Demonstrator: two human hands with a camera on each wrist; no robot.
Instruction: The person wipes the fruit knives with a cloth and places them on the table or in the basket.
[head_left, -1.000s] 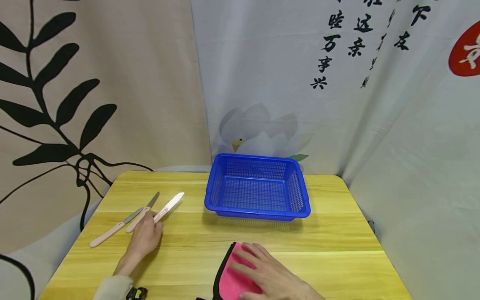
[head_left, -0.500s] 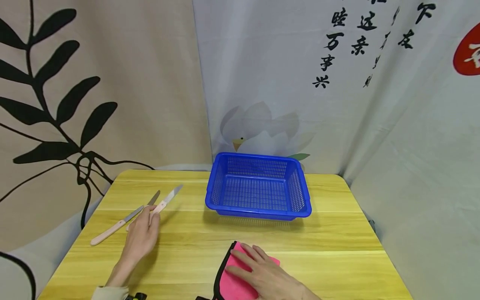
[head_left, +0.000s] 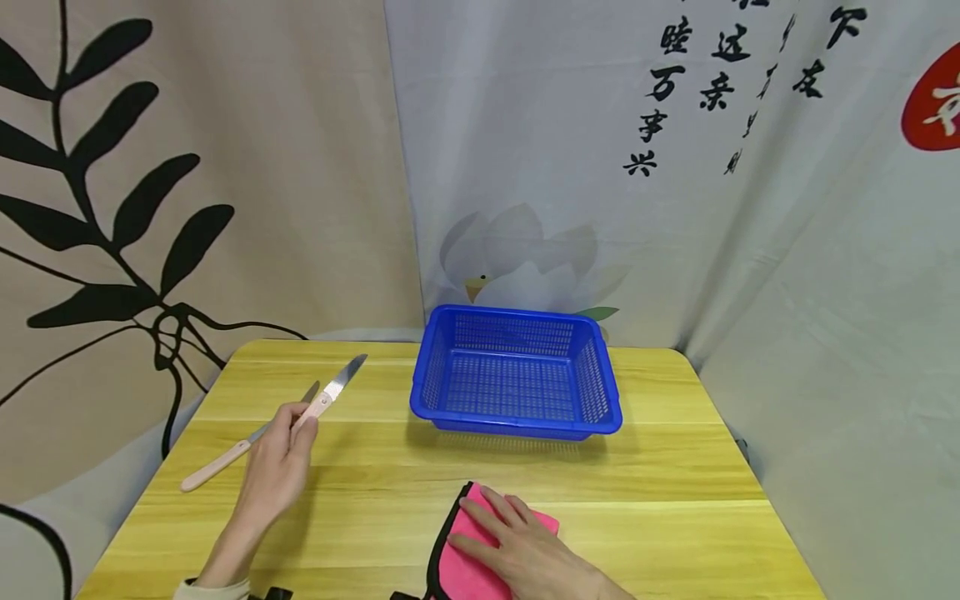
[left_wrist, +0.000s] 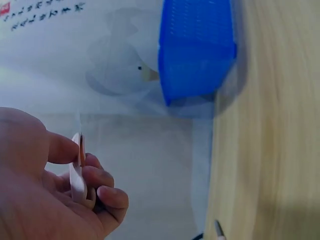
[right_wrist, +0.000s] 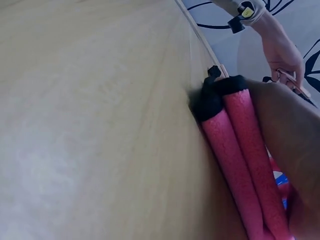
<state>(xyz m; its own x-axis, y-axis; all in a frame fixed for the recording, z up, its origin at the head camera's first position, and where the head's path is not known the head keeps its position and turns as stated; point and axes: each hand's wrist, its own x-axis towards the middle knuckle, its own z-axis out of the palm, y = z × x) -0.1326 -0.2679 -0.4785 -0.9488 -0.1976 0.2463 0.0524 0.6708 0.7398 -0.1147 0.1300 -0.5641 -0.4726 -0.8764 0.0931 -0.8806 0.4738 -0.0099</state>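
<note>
Left hand (head_left: 273, 479) is raising a knife (head_left: 320, 406) near the table's (head_left: 675, 483) left edge.
It is pinching the handle, the blade now tipping higher than a second ago, seemingly free to move; the right hand (head_left: 534, 543), fingers extended, is resting on pink fabric (head_left: 467, 565) toward the near edge.

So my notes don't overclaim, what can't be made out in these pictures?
Head view: the rear knife, hidden by the left hand except for its blade end.
Head view: the pink cloth, partly under the right hand, its near end cut off by the bottom edge.
Left wrist view: the basket, cut off by the top edge.
Right wrist view: the black trim, partly lost to blur.
</note>
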